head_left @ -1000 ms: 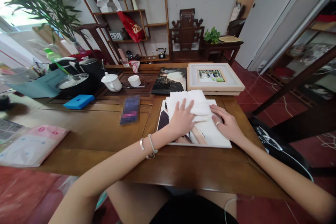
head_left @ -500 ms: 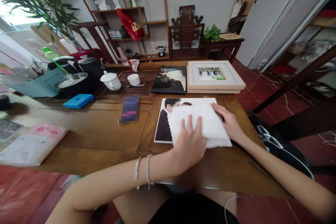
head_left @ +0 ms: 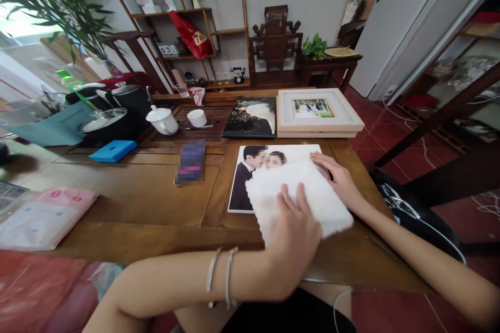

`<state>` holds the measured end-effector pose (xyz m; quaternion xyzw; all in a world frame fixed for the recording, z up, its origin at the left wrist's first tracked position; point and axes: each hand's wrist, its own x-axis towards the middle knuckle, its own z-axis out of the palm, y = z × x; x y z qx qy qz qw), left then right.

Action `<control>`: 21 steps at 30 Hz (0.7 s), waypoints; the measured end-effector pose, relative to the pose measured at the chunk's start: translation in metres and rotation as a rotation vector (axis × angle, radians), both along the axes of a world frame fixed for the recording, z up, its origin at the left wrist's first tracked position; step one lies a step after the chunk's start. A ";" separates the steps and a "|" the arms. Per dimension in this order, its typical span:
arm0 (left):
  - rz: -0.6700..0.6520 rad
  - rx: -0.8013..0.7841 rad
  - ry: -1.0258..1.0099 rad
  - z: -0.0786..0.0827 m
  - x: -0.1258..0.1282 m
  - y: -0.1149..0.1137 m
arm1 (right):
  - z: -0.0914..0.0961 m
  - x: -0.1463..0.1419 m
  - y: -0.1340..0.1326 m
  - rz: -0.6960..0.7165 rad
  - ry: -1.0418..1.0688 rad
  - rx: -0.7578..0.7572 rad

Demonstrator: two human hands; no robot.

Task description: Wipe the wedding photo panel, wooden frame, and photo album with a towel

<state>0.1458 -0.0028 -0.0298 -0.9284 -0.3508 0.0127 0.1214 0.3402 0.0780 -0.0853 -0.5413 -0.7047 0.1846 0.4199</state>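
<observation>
A white cloth (head_left: 302,187) lies over the lower right of a photo panel (head_left: 242,187) that shows a couple. My left hand (head_left: 295,234), with two bracelets on its wrist, lies on top of the cloth, its fingers stretched out and slightly apart. At the panel's right side rests my right hand (head_left: 339,179), fingers extended flat along the edge and touching the cloth's border. The cloth hides the panel's lower right and overhangs its front edge.
Behind the panel lie a dark photo panel (head_left: 250,117) and stacked wooden frames (head_left: 320,127). Farther left are a patterned dark item (head_left: 190,162), a blue block (head_left: 113,151), a white lidded cup (head_left: 162,120), a small white bowl (head_left: 197,118) and a pink-and-white packet (head_left: 47,218).
My left hand has slid toward me and slightly right, drawing the cloth with it. More of the panel's upper part shows. My right hand stays at the panel's right side.
</observation>
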 end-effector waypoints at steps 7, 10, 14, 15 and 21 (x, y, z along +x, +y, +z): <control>-0.139 0.030 -0.040 0.001 -0.003 -0.031 | 0.001 -0.001 0.000 -0.006 0.018 0.002; -0.056 -0.016 0.011 0.007 -0.003 0.002 | -0.002 0.001 0.001 0.013 0.021 0.008; -0.009 -0.097 -0.007 0.013 -0.012 0.067 | -0.004 0.000 0.001 -0.008 -0.001 0.039; -0.030 -0.110 -0.006 0.013 -0.017 0.083 | -0.003 -0.002 0.001 -0.014 -0.008 0.047; -0.168 -0.103 -0.075 0.006 -0.035 0.134 | -0.001 -0.007 -0.001 -0.063 -0.046 0.050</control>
